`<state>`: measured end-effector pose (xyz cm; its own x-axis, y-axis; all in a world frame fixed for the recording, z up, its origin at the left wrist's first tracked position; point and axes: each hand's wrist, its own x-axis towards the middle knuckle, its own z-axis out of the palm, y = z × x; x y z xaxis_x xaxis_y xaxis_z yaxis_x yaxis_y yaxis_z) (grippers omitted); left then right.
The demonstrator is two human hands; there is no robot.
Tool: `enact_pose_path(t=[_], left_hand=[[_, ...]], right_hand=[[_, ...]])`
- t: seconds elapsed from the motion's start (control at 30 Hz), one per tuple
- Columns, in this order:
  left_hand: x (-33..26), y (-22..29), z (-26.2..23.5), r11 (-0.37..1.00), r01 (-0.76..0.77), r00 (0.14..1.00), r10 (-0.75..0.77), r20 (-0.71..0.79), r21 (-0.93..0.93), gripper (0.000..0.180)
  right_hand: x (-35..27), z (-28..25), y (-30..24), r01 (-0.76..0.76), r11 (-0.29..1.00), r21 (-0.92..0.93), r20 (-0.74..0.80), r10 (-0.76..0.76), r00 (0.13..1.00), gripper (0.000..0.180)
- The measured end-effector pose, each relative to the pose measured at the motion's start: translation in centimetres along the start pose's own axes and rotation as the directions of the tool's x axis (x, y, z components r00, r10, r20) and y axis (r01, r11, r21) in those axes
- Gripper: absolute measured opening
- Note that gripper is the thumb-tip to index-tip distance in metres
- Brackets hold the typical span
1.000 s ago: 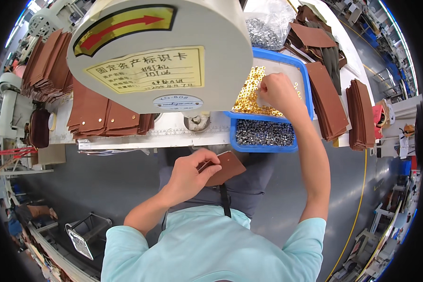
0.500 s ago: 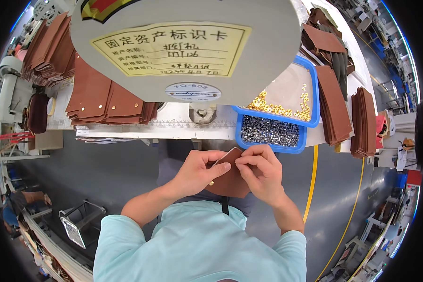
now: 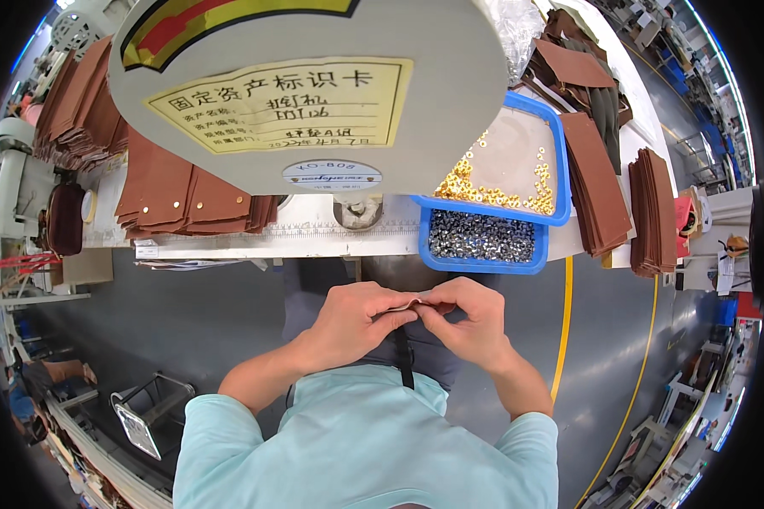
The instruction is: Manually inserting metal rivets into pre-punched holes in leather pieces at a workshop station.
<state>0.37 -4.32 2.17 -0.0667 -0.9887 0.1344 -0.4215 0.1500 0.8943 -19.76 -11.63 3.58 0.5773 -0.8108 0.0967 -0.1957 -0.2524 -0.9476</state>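
Over my lap, just off the front edge of the white table, both hands pinch one brown leather piece point(image 3: 409, 306). It is turned nearly edge-on, so only a thin, slightly curved strip shows between the fingers. My left hand point(image 3: 348, 319) grips its left side with thumb and forefinger. From the other side my right hand point(image 3: 469, 319) closes on it, thumb beneath and fingers above. The two hands almost meet at the fingertips. Most of the leather's surface is hidden by the fingers and the angle.
A pale machine head point(image 3: 314, 110) looms above a round metal die point(image 3: 358, 212). Blue trays hold gold ring-like fittings point(image 3: 458, 182) and dark silver fittings point(image 3: 482, 237). Leather pieces with gold studs point(image 3: 165, 182) lie left; brown stacks point(image 3: 598, 187) sit right. The white table edge point(image 3: 314, 246) runs ahead.
The leather piece has tipped from showing its broad face and a gold stud to nearly edge-on. My right hand has come lower and closer to the left. The view has shifted slightly.
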Motion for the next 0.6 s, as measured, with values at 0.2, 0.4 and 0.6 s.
enact_pose_path(t=[0.2, 0.4, 0.6], left_hand=[[0.5, -0.7, 0.1, 0.959, -0.211, 0.973, 0.224, -0.049, 0.190, 0.022], [0.6, -1.2, 0.6, 0.797, -0.508, 0.820, 0.564, -0.100, 0.328, 0.017], [0.1, -1.2, 0.2, 0.689, -0.604, 0.723, 0.685, -0.089, 0.401, 0.021]], right_hand=[[2.1, -3.0, 1.5, 0.056, 0.997, -0.061, 0.149, -0.047, 0.988, 0.013], [4.9, -3.2, 5.0, 0.205, 0.758, -0.620, 0.030, -0.238, 0.971, 0.021], [5.0, -3.0, 6.7, 0.225, 0.688, -0.690, 0.050, -0.264, 0.963, 0.018]])
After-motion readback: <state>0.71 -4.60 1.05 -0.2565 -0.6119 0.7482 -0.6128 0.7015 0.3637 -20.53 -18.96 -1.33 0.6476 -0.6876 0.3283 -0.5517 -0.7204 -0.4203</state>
